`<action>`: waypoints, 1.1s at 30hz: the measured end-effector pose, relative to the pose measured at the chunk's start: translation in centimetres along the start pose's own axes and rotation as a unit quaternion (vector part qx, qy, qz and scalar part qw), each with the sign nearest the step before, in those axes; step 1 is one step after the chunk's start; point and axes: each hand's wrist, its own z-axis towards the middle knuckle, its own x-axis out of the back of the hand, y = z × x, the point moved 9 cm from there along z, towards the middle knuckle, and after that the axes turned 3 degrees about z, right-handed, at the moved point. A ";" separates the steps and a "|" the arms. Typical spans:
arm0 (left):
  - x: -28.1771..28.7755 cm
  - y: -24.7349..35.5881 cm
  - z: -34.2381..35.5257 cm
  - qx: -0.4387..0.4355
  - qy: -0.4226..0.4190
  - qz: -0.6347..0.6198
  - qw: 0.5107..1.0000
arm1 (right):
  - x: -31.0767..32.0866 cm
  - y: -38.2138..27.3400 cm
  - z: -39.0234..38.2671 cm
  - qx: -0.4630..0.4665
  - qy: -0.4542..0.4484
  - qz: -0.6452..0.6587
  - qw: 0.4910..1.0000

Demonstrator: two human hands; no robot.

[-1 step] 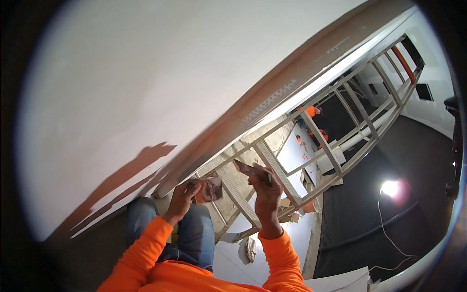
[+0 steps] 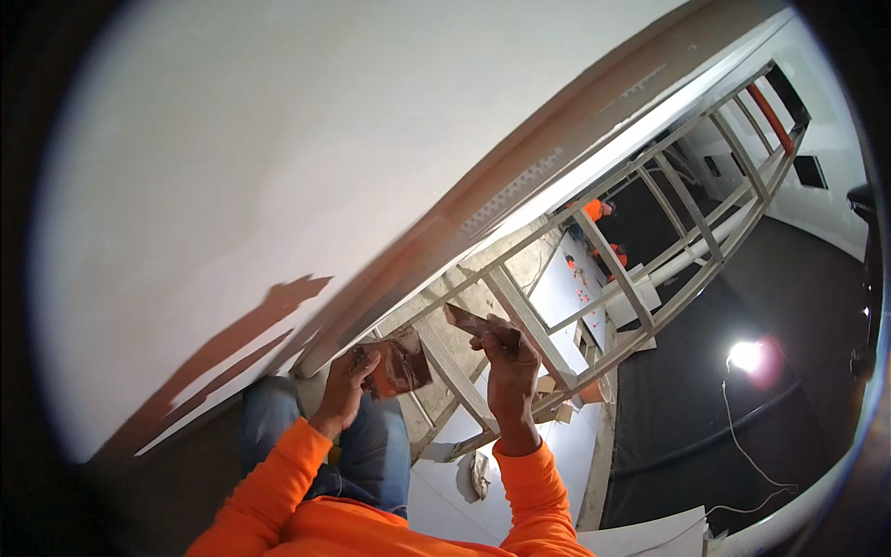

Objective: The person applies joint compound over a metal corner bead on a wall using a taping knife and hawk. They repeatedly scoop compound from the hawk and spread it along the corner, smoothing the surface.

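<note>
My left hand is closed on the edge of a flat, roughly rectangular plate, reddish-brown and smeared with pale streaks. To its right my raised right hand grips a putty knife, its dark blade pointing up and to the left. A gap separates the blade from the plate. Both tools are in front of a metal ladder-like frame. My fingers cover most of the knife's handle.
A white wall with a long beam edge fills the left. Two people in orange are far below. A bright lamp with a cable lies on the dark floor at right. Crumpled paper-like material lies below my hands.
The plate in my left hand has turned and shifted slightly right, showing more of its face. The putty knife in my right hand has tilted slightly and moved very little.
</note>
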 end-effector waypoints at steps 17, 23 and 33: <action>-2.8 3.2 -4.4 0.039 0.043 -0.201 0.978 | 4.8 6.0 -1.9 0.091 -0.093 -0.208 0.969; -0.4 6.0 -4.3 -0.139 0.169 0.031 0.975 | 1.1 11.6 -9.5 -0.235 0.078 0.269 0.931; -4.0 7.2 -5.9 -0.225 0.112 0.420 0.872 | -3.0 12.3 -10.4 -0.283 0.139 0.366 0.876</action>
